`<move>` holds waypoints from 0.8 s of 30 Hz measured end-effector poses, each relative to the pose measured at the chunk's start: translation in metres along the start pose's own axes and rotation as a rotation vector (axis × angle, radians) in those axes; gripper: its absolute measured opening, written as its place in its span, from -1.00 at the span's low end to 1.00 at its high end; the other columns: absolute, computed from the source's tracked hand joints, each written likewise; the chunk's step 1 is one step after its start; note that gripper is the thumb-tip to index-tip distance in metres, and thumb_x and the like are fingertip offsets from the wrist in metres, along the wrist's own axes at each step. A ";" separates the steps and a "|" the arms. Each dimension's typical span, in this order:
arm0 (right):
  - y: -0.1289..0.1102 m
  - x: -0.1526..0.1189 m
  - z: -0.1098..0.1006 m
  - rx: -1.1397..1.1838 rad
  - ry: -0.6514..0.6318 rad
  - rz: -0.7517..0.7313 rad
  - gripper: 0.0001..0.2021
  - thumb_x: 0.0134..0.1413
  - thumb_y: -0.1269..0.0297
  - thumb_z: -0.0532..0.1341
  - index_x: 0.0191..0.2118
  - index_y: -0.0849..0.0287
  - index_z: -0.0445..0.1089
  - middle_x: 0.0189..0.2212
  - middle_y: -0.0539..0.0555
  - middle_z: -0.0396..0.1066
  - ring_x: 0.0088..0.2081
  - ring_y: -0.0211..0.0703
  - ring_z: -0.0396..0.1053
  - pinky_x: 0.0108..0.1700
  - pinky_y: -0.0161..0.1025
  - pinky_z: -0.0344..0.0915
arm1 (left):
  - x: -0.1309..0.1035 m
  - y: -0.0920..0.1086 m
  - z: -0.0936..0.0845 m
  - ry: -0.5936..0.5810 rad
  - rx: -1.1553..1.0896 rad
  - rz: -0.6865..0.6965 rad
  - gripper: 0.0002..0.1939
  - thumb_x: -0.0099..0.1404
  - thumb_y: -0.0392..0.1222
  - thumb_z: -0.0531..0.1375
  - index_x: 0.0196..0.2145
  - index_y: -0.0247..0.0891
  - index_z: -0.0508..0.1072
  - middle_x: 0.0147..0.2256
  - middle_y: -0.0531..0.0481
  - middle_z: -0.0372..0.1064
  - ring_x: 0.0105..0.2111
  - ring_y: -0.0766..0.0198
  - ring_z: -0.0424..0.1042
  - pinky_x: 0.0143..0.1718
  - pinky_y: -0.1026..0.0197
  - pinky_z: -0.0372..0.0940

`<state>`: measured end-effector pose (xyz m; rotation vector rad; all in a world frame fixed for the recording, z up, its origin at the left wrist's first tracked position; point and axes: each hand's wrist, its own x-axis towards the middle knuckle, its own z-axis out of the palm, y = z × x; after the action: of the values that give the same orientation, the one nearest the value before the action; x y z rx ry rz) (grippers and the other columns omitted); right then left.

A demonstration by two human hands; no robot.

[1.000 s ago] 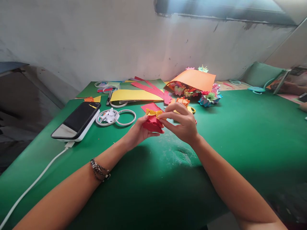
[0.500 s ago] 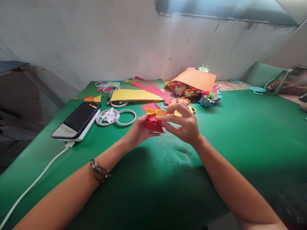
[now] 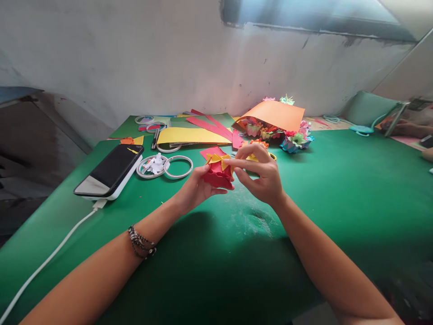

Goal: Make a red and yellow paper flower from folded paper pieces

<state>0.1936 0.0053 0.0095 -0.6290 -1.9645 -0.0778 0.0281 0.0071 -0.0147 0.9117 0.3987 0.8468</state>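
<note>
Right of the phone, above the tabletop, the left hand grasps a folded red paper piece, thumb at its near-phone side. On the side away from the phone, the right hand sets its forefinger at the yellow trim; the paper is small here, so I cannot tell whether the thumb pinches too. To shape that trim well, support the red walls lightly from beneath and press point by point, since a hard squeeze could crumple the folds.
</note>
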 end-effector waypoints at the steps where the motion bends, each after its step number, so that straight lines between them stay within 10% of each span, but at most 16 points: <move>1: 0.000 0.000 0.000 0.008 -0.009 0.001 -0.80 0.04 0.40 0.12 -0.30 0.02 0.46 -0.40 0.01 0.23 -0.35 -0.27 0.22 -0.27 -0.19 0.25 | 0.000 0.000 0.000 0.005 -0.004 0.000 -0.63 0.07 0.05 0.11 -0.30 -0.30 0.44 -0.39 -0.02 0.46 -0.35 0.19 0.43 -0.27 0.16 0.22; 24: -0.005 0.001 -0.005 0.269 -0.074 0.130 -0.79 0.03 0.33 0.09 -0.19 0.07 0.37 -0.31 0.03 0.26 -0.25 -0.22 0.25 -0.22 -0.17 0.27 | -0.004 0.004 0.002 -0.020 -0.017 0.021 -0.63 0.08 0.05 0.09 -0.30 -0.27 0.45 -0.37 -0.03 0.45 -0.32 0.17 0.42 -0.26 0.17 0.24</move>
<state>0.1948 -0.0006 0.0133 -0.5859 -1.9559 0.2886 0.0251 0.0038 -0.0101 0.9101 0.3644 0.8586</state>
